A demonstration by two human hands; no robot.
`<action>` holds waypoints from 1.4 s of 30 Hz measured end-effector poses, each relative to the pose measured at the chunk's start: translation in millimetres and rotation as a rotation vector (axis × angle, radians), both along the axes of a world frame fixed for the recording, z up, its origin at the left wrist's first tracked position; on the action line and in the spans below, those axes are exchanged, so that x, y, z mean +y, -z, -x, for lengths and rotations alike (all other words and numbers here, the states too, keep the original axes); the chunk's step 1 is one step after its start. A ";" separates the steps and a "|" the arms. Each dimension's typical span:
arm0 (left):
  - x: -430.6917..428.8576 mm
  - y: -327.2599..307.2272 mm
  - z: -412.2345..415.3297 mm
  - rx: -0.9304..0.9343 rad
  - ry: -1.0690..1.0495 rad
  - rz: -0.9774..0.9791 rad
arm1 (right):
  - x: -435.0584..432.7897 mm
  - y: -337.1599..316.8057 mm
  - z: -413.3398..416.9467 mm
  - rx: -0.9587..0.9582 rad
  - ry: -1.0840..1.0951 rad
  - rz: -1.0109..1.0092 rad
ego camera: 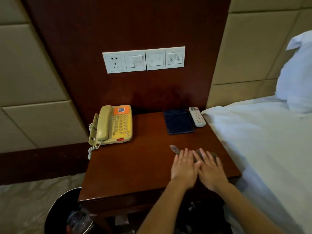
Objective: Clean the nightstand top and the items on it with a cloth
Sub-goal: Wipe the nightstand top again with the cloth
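A dark wooden nightstand (pixel 135 166) fills the middle of the view. A grey cloth (pixel 174 149) lies on its front right part, mostly hidden under my hands. My left hand (pixel 184 168) and my right hand (pixel 210 169) rest flat on it side by side, fingers spread and pointing to the wall. A yellow telephone (pixel 113 125) with a coiled cord sits at the back left. At the back right lie a dark blue folder (pixel 178 122) and, beside it, a white remote control (pixel 197 117).
A bed with white sheets (pixel 263 141) and a pillow (pixel 297 78) borders the nightstand on the right. A black bin (pixel 62 211) holding rubbish stands at the front left on the carpet. White switch and socket plates (pixel 143 59) sit on the wall panel above.
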State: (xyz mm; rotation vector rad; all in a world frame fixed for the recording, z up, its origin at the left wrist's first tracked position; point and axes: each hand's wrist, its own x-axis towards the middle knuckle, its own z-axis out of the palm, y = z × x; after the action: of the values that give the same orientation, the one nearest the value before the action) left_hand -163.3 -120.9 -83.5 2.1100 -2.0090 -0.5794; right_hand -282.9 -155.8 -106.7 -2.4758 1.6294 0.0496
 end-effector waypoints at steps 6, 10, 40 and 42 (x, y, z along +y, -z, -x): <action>-35.7 0.1 50.5 -0.013 0.107 -0.038 | -27.0 5.1 53.5 0.097 0.092 0.017; -36.0 -2.3 27.7 0.006 0.085 -0.060 | -26.8 3.2 21.8 0.141 0.091 0.002; 92.9 7.8 -170.2 -0.127 -0.328 -0.045 | 49.4 -3.3 -172.6 -0.117 -0.410 -0.089; 78.0 9.3 -134.4 -0.162 -0.231 -0.027 | 35.1 0.4 -119.0 -0.096 -0.340 -0.063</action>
State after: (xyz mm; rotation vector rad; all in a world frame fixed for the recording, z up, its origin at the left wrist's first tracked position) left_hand -28.8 -42.9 -92.8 2.4310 -1.8041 -0.4110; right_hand -163.9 -120.7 -107.2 -2.6319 1.1383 0.0258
